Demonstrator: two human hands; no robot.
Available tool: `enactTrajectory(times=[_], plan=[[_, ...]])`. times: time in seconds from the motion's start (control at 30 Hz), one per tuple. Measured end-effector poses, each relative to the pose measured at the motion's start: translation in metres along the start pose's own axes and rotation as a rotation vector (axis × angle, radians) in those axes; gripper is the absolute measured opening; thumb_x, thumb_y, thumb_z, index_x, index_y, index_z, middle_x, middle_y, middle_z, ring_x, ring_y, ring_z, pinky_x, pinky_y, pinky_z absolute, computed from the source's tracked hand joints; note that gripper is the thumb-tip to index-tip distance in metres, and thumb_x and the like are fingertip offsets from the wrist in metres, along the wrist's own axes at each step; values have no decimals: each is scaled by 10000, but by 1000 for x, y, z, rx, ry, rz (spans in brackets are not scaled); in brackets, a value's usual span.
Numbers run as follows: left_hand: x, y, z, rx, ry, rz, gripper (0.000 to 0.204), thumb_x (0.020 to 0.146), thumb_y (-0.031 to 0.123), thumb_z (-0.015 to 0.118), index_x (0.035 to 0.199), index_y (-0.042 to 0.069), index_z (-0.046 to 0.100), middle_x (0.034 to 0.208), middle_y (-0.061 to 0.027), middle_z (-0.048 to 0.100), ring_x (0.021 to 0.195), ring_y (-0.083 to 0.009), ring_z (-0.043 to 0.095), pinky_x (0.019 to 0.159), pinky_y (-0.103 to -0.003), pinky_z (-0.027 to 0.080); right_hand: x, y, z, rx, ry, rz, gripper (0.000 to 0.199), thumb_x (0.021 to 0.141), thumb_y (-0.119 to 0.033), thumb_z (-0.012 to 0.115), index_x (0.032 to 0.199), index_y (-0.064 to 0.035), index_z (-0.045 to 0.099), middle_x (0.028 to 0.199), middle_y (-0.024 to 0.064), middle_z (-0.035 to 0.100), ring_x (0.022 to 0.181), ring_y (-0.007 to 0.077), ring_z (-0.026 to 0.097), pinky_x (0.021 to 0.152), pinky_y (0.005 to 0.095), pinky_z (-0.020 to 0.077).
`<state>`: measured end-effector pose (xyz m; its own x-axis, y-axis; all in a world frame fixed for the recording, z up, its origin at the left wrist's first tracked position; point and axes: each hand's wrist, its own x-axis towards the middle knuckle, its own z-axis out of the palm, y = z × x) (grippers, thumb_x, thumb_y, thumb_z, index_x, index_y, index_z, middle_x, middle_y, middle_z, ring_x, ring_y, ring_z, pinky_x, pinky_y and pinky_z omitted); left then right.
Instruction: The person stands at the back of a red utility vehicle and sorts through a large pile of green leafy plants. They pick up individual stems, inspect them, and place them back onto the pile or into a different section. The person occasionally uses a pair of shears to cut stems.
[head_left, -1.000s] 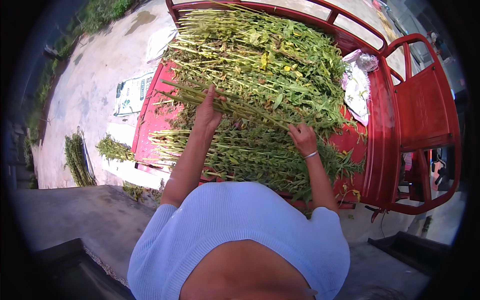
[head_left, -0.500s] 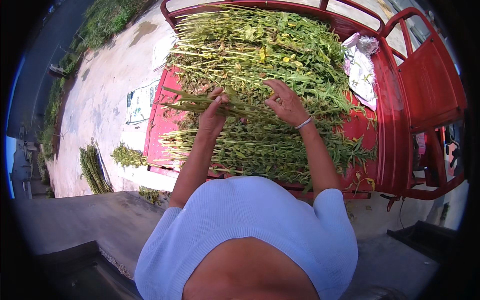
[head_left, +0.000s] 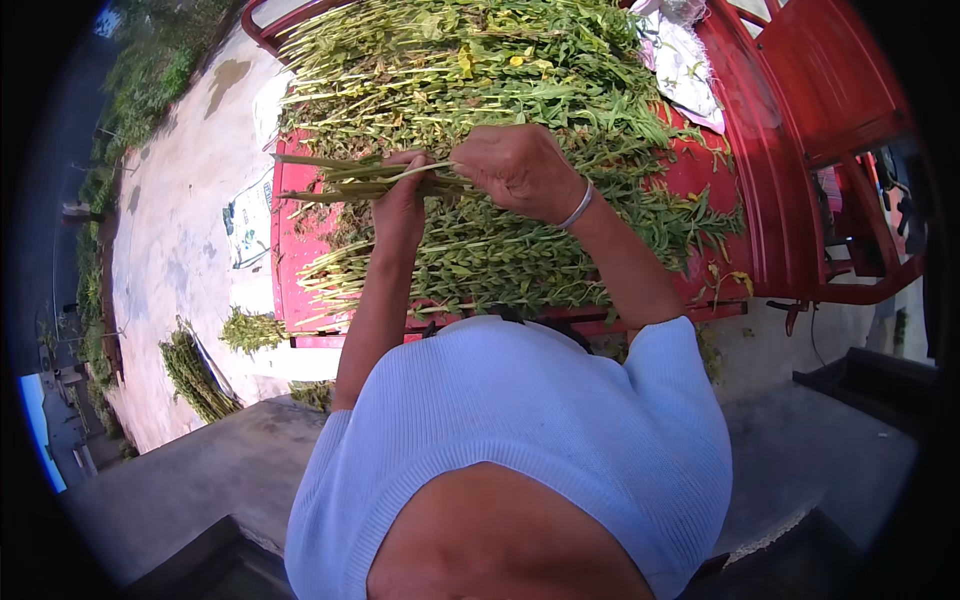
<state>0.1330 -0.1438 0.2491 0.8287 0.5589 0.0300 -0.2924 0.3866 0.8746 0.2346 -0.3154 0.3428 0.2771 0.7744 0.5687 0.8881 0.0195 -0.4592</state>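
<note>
My left hand [head_left: 401, 200] is closed around a small bundle of cut green plant stalks [head_left: 340, 189], their bare ends sticking out to the left. A thin pale stalk [head_left: 437, 166] crosses from the bundle to my right hand [head_left: 520, 172], whose fingers are pinched on it at the right of the left hand. The right fingertips are partly hidden behind the knuckles. Beneath both hands lie rows of leafy green stalks [head_left: 510, 265] with pods, spread over the red cargo bed [head_left: 292, 285] of a vehicle.
A white sack [head_left: 685, 65] lies at the bed's right side, by the red metal seat frame [head_left: 840, 75]. On the concrete at left are a white and green sack [head_left: 250, 222], a small stalk bunch [head_left: 250, 330] and a darker bundle of stalks [head_left: 197, 372].
My right hand has gone from spread fingers to a pinch on the pale stalk and moved left, closer to my left hand. The view has shifted and turned slightly.
</note>
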Motion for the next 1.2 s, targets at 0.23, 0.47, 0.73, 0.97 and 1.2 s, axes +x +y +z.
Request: enactTrajectory(times=[0.23, 0.47, 0.73, 0.97, 1.2], plan=[[33, 6, -25, -409, 164, -93, 160, 888, 238, 562, 874, 79, 561, 884, -58, 589, 755, -150, 524, 745, -276, 468, -151, 28, -57, 654, 403, 675, 158, 871, -160, 588, 854, -6, 620, 676, -30, 550, 555, 54, 462, 518, 213, 378], [26, 9, -19, -415, 192, -157, 228, 898, 339, 515, 828, 125, 553, 904, -35, 596, 723, -133, 510, 771, -312, 457, -219, 80, 139, 1095, 297, 1374, 749, 769, -340, 716, 1329, -9, 345, 722, 58, 549, 461, 88, 469, 379, 260, 339], [26, 18, -25, -407, 295, -180, 372, 794, 471, 605, 728, 121, 500, 767, -31, 581, 619, -137, 479, 698, -332, 477, -188, 87, 191, 898, 218, 1300, 624, 824, -216, 657, 1322, 27, 368, 711, 82, 580, 462, 107, 474, 402, 284, 365], [34, 21, -27, -404, 474, -221, 411, 815, 487, 571, 688, 113, 457, 736, -36, 555, 578, -143, 461, 656, -311, 501, -259, 118, 165, 108, 245, 1051, 259, 765, -195, 679, 617, -33, 541, 511, 91, 470, 465, 199, 477, 473, 389, 392], [34, 29, -4, -374, 532, -242, 420, 836, 499, 529, 707, 102, 481, 764, -47, 555, 600, -145, 470, 716, -362, 492, -312, 155, 117, 654, 916, 1367, 187, 804, -140, 656, 839, 1, 538, 661, 79, 559, 551, 117, 510, 463, 312, 419]])
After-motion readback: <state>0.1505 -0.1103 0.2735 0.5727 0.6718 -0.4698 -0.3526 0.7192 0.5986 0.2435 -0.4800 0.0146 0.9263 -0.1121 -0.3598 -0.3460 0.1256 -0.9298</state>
